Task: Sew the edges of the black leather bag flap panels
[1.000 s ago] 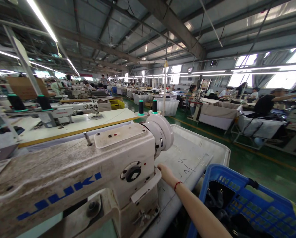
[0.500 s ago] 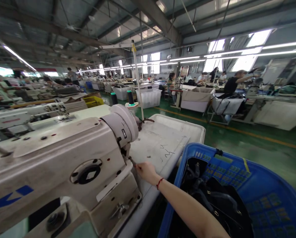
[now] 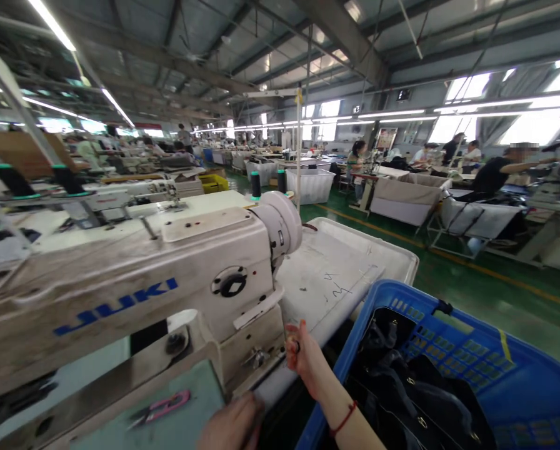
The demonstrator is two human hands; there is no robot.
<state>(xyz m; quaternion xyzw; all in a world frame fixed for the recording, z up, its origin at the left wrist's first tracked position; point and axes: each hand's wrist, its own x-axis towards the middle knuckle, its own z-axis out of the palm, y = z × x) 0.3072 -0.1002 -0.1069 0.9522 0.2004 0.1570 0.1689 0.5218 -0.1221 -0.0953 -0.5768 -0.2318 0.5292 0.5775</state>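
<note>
since the blue basket point(image 3: 533, 375) of black pieces point(image 3: 415, 394) stands just beside the table point(image 3: 315, 262), it's probably parked for easy reach. from here, right hand point(image 3: 304, 359) is near the base of the sewing machine point(image 3: 200, 275), fingers curled in, small dark thing point(image 3: 297, 346) at them; can't tell if pinched or worn. left hand point(image 3: 233, 422) is blurred low by the table edge, grip unclear. pink snips point(image 3: 165, 406) lie loose on the green plate point(image 3: 205, 387) near it, likely kept handy.
</note>
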